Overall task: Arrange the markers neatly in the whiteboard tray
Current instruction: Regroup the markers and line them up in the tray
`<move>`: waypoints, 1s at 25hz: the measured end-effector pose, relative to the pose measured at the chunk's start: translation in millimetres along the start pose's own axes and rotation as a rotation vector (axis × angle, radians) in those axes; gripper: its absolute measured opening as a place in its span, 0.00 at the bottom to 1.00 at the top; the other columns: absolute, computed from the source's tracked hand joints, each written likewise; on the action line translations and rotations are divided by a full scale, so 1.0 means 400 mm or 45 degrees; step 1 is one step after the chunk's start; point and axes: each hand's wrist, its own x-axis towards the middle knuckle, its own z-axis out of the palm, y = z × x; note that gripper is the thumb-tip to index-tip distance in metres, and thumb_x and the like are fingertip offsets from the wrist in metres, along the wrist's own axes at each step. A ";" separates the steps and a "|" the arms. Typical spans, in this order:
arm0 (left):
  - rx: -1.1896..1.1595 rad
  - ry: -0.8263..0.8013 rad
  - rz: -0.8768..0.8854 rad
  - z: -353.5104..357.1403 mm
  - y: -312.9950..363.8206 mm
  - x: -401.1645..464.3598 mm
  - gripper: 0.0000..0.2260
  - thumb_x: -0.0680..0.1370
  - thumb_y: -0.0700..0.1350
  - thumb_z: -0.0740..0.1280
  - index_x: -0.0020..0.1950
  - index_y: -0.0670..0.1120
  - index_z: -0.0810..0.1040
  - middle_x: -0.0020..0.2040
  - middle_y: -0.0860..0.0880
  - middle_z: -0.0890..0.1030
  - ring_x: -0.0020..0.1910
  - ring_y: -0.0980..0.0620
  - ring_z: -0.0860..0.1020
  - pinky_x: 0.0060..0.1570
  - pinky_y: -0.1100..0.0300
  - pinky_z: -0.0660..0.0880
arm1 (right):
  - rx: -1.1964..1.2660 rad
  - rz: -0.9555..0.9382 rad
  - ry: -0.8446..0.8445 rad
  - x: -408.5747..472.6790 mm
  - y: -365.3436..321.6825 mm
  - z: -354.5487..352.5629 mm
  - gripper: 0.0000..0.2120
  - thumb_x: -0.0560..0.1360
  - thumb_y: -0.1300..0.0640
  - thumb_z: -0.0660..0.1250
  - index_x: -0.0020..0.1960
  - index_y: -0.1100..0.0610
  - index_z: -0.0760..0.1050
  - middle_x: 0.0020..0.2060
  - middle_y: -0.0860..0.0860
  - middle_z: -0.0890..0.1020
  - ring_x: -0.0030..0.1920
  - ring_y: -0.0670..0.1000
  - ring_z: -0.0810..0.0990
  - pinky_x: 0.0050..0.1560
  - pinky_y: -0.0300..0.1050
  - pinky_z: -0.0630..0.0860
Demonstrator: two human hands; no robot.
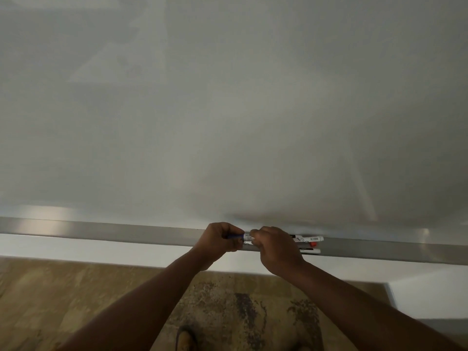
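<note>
A long metal tray (pixel 114 231) runs along the foot of the whiteboard (pixel 228 110). Over its middle, both hands hold one white marker with a blue cap (pixel 244 237), lying level. My left hand (pixel 219 239) is closed around the blue cap end. My right hand (pixel 276 248) grips the white barrel. Right of my right hand, several other markers lie side by side in the tray: a white one (pixel 310 239), one with a red cap (pixel 314 245) and another white one (pixel 312 251). Their left ends are hidden behind my right hand.
Below the tray is a white wall strip (pixel 101 252), then a worn brown floor (pixel 76 300). A tan shoe (pixel 186 339) shows at the bottom edge. The tray stretches far to the left and right of the hands.
</note>
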 end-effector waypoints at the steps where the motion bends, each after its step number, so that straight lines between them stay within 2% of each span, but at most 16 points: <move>1: 0.059 -0.014 0.017 0.001 0.004 0.002 0.09 0.72 0.31 0.73 0.50 0.39 0.83 0.45 0.39 0.85 0.39 0.52 0.81 0.39 0.63 0.78 | 0.005 -0.005 -0.011 0.002 0.003 0.002 0.11 0.73 0.63 0.64 0.54 0.55 0.78 0.40 0.52 0.81 0.40 0.55 0.77 0.37 0.54 0.77; 4: 0.240 -0.015 0.043 0.001 0.003 0.014 0.09 0.72 0.32 0.73 0.50 0.43 0.83 0.46 0.42 0.85 0.41 0.52 0.81 0.43 0.61 0.80 | 0.017 -0.011 -0.055 0.000 0.018 0.015 0.11 0.75 0.63 0.64 0.56 0.56 0.78 0.44 0.52 0.80 0.43 0.55 0.77 0.41 0.54 0.77; 6: 0.417 0.007 0.056 0.001 -0.006 0.022 0.09 0.73 0.34 0.73 0.51 0.45 0.83 0.46 0.46 0.85 0.42 0.52 0.81 0.45 0.61 0.80 | 0.024 -0.038 -0.083 -0.005 0.032 0.038 0.15 0.75 0.66 0.64 0.60 0.56 0.77 0.48 0.52 0.77 0.45 0.54 0.76 0.43 0.51 0.77; 8: 0.588 0.020 0.081 -0.004 -0.020 0.023 0.10 0.73 0.34 0.72 0.51 0.45 0.83 0.47 0.48 0.84 0.45 0.52 0.81 0.45 0.67 0.77 | 0.008 -0.047 -0.096 -0.010 0.042 0.059 0.18 0.75 0.67 0.64 0.63 0.57 0.76 0.51 0.52 0.76 0.47 0.54 0.76 0.45 0.50 0.77; 10: 0.721 0.046 0.109 -0.005 -0.037 0.025 0.09 0.74 0.35 0.72 0.52 0.46 0.83 0.49 0.49 0.84 0.46 0.52 0.80 0.41 0.75 0.73 | -0.042 -0.028 -0.073 -0.008 0.049 0.074 0.18 0.73 0.68 0.66 0.61 0.56 0.78 0.50 0.52 0.79 0.48 0.54 0.77 0.45 0.50 0.78; 12: 0.830 0.124 0.142 -0.007 -0.049 0.024 0.09 0.75 0.36 0.72 0.52 0.47 0.84 0.50 0.49 0.83 0.45 0.53 0.79 0.41 0.77 0.70 | -0.081 0.000 -0.071 0.001 0.049 0.084 0.17 0.70 0.68 0.67 0.55 0.54 0.80 0.46 0.51 0.82 0.44 0.54 0.78 0.42 0.50 0.77; 14: 0.927 0.183 0.181 -0.012 -0.061 0.022 0.09 0.75 0.38 0.72 0.52 0.48 0.84 0.51 0.50 0.82 0.45 0.54 0.77 0.41 0.74 0.68 | -0.086 0.017 -0.104 0.013 0.045 0.097 0.14 0.69 0.69 0.66 0.49 0.55 0.81 0.41 0.51 0.82 0.42 0.54 0.77 0.39 0.50 0.75; 17: 1.077 0.215 0.229 -0.029 -0.080 0.021 0.09 0.75 0.40 0.72 0.54 0.49 0.84 0.51 0.51 0.82 0.46 0.54 0.77 0.44 0.68 0.71 | -0.092 -0.011 -0.144 0.039 0.042 0.123 0.11 0.67 0.68 0.66 0.44 0.56 0.80 0.37 0.53 0.81 0.39 0.56 0.77 0.36 0.50 0.74; 21: 1.114 0.248 0.229 -0.051 -0.104 0.025 0.10 0.76 0.41 0.71 0.56 0.48 0.83 0.52 0.49 0.82 0.47 0.52 0.78 0.47 0.62 0.76 | -0.064 -0.028 -0.187 0.057 0.038 0.158 0.10 0.66 0.66 0.68 0.44 0.55 0.82 0.37 0.51 0.81 0.39 0.55 0.78 0.38 0.49 0.76; 25: 1.100 0.237 0.224 -0.060 -0.113 0.030 0.08 0.77 0.40 0.69 0.53 0.48 0.85 0.50 0.49 0.81 0.47 0.51 0.78 0.48 0.59 0.77 | -0.060 -0.036 -0.280 0.065 0.053 0.189 0.13 0.67 0.67 0.66 0.46 0.55 0.83 0.39 0.50 0.82 0.43 0.53 0.78 0.40 0.48 0.77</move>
